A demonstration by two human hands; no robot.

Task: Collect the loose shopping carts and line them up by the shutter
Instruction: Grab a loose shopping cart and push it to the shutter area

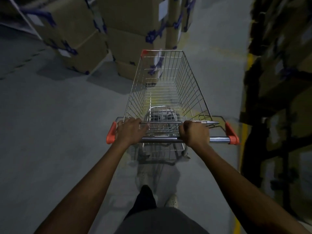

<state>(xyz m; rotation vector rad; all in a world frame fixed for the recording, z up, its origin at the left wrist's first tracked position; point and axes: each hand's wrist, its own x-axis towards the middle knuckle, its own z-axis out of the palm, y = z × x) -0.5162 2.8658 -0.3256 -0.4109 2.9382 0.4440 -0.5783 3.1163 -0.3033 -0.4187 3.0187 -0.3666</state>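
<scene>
A wire shopping cart (194,85) with orange corner caps stands in front of me on the grey floor, its basket empty. My left hand (130,130) grips the left part of the metal handle bar (162,139), fingers curled over it. My right hand (195,133) grips the bar further right in a fist. Both arms reach straight forward. No shutter or other cart is in view.
Stacked cardboard boxes (81,31) with blue tape stand ahead on the left, close to the cart's front left corner. Dark shelving (278,98) with boxes lines the right side, behind a yellow floor line (244,132). Open grey floor (50,115) lies to the left.
</scene>
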